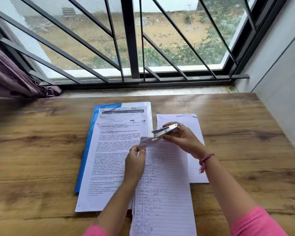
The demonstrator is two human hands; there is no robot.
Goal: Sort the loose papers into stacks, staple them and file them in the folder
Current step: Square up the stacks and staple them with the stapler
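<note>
My right hand [182, 140] grips a small silver stapler [165, 130] above the table. Its jaws sit at the raised top left corner of a lined handwritten sheaf [163, 193]. My left hand [136, 165] pinches that lifted corner just below the stapler. To the left a pile of printed sheets [116, 150] lies spread over a blue folder [87, 150]. Another lined sheet [192, 123] headed "Section 1" lies flat behind my right hand.
The wooden table [41, 150] butts against a barred window [134, 48] with a stone sill. A purple curtain [10, 72] hangs at the left. A grey wall [283, 82] closes the right side. A small coloured object [232, 89] lies on the sill's right end.
</note>
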